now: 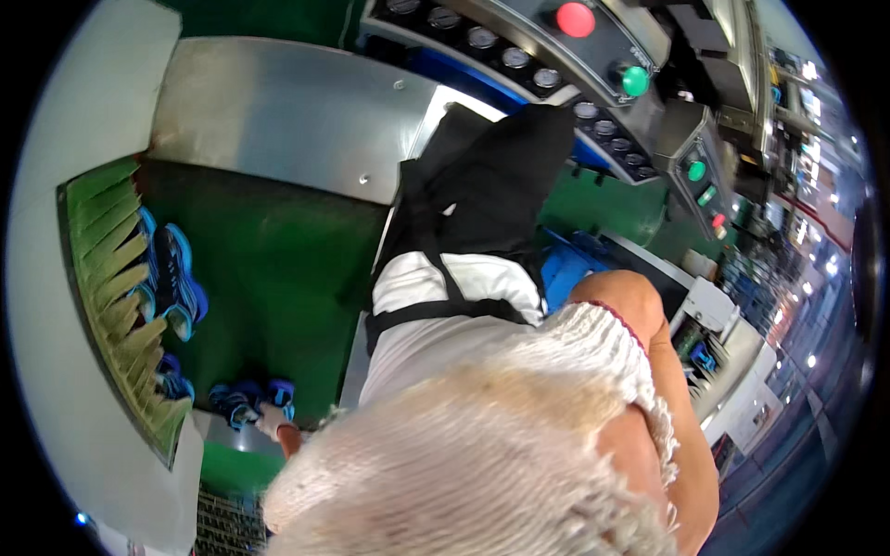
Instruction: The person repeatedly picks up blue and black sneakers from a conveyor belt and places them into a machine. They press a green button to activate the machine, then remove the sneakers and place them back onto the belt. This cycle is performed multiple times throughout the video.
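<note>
Close under the camera, my gloved right hand (519, 435) fills the view; finger state indeterminable; left hand (276, 422) touches blue shoes (250, 398).

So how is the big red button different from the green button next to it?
The red button is red, looks bigger and sits higher on the grey panel, near the top edge of the picture. The green button is green, looks smaller and sits lower, to the right, with a dark ring around it. Both are round, shiny and on the same sloping panel, far above the gloved hand.
</note>
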{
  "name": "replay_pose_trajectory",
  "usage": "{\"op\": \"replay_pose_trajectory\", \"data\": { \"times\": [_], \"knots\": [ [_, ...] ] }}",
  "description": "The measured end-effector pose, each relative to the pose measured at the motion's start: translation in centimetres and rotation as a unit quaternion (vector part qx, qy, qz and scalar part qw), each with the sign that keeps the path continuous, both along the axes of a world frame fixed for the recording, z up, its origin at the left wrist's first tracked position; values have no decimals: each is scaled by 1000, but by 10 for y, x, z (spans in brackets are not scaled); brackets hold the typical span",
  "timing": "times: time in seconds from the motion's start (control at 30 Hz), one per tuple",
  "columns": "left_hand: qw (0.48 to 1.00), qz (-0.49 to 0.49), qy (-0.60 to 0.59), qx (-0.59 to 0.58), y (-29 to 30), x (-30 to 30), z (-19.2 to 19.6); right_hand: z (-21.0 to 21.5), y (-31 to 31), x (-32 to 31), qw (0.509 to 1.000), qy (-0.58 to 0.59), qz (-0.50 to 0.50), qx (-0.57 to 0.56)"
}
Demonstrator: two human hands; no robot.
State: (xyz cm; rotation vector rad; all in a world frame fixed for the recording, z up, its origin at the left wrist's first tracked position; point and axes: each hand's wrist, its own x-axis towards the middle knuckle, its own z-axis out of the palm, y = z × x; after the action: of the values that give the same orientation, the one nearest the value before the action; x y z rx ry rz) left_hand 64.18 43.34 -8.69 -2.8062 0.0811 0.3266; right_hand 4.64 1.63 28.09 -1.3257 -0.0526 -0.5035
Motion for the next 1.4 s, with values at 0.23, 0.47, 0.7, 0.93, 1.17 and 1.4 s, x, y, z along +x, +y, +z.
{"op": "replay_pose_trajectory", "data": {
  "times": [0.23,0.47,0.7,0.93,1.17,1.4],
  "knots": [
    [957,-255,37,133,13,-17,4,12,-4,-1,1000,29,0,5],
    [917,-275,95,-273,-205,-198,72,36,-10,-20,998,14,-44,-29],
    [879,-342,55,-328,-245,-247,102,32,-31,-44,981,-24,-184,-59],
    [717,-542,216,-381,-357,-309,151,-114,22,-34,799,244,-503,-221],
    [263,-788,404,-384,-454,-536,260,-157,49,-83,620,414,-651,-142],
    [-96,-865,407,-276,-465,-785,380,-109,218,-225,489,292,-787,237]
  ]
}}
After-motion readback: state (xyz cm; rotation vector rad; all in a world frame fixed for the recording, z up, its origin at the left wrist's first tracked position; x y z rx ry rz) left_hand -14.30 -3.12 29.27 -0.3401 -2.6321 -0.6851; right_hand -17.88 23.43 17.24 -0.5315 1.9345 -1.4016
